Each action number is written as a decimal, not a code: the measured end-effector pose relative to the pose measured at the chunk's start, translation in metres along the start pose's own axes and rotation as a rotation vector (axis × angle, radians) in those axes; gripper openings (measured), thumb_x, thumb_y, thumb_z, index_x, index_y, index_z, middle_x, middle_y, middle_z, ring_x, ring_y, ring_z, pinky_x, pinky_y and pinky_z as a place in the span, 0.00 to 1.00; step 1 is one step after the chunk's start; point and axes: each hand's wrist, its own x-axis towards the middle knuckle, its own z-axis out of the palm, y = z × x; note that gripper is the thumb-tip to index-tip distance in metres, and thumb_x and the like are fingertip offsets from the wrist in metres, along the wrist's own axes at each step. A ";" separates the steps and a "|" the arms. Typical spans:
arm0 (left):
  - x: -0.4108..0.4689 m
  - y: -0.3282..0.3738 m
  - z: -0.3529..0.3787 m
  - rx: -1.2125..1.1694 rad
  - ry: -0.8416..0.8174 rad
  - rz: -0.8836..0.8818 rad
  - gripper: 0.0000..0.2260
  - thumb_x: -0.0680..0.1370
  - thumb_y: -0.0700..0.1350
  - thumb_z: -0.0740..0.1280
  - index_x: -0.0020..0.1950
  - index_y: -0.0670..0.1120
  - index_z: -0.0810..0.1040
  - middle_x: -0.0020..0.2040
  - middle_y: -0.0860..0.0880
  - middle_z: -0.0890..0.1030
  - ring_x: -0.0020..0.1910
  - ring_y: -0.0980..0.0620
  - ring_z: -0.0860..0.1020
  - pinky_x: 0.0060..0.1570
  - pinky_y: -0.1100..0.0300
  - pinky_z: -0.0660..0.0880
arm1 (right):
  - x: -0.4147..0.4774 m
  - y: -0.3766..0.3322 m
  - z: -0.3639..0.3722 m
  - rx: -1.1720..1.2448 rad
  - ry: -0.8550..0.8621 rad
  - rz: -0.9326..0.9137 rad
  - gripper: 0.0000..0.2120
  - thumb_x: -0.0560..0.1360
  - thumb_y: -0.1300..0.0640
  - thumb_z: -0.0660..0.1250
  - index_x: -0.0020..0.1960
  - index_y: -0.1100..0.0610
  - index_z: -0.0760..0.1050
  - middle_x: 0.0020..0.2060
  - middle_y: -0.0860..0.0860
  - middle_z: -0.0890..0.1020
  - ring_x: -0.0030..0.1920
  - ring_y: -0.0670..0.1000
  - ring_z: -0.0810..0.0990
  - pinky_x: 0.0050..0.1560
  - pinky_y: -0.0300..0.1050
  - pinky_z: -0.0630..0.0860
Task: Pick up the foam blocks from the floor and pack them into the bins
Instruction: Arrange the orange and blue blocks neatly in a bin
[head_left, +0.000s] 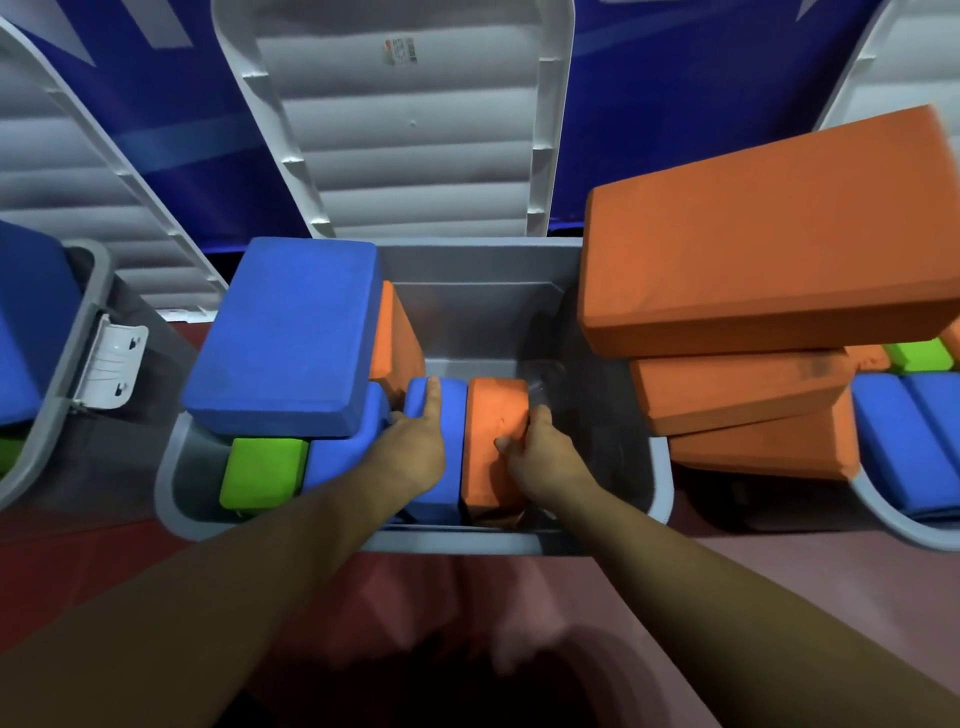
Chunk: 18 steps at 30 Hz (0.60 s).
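Both hands reach into the middle grey bin (660, 483). My left hand (415, 447) lies on an upright blue block (441, 499), index finger stretched along its top. My right hand (540, 457) grips the upright orange block (493, 415) beside it, thumb on its face and fingers curled over its right edge. To the left in the same bin lie a green block (262, 473), another blue block (337, 457) and an orange block (397, 338) leaning on the wall. A large blue block (285, 332) rests across the bin's left rim.
The bin's white lid (410, 130) stands open behind. A stack of three orange blocks (753, 260) overhangs the right-hand bin (883, 514), which holds blue and green blocks. A left bin (78, 332) with a white latch holds blue and green blocks. Reddish floor lies below.
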 end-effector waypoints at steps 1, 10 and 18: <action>-0.001 0.000 -0.001 0.036 0.010 0.002 0.35 0.80 0.34 0.53 0.79 0.46 0.35 0.71 0.30 0.60 0.65 0.35 0.70 0.56 0.52 0.71 | -0.001 0.000 0.001 0.005 0.002 0.005 0.20 0.82 0.51 0.61 0.68 0.59 0.60 0.61 0.63 0.77 0.60 0.63 0.77 0.58 0.55 0.74; -0.003 0.007 -0.005 0.057 0.077 0.203 0.38 0.78 0.31 0.54 0.79 0.62 0.47 0.81 0.46 0.44 0.78 0.35 0.44 0.70 0.54 0.62 | -0.018 -0.004 0.002 0.002 0.023 0.008 0.20 0.82 0.51 0.60 0.69 0.60 0.62 0.62 0.64 0.77 0.61 0.64 0.77 0.56 0.53 0.72; -0.024 0.023 -0.050 -0.371 0.185 0.189 0.22 0.78 0.33 0.59 0.72 0.41 0.70 0.71 0.39 0.72 0.70 0.42 0.69 0.67 0.59 0.62 | -0.057 -0.033 -0.042 -0.100 0.169 -0.242 0.18 0.80 0.53 0.61 0.62 0.66 0.72 0.57 0.66 0.77 0.62 0.64 0.73 0.60 0.50 0.69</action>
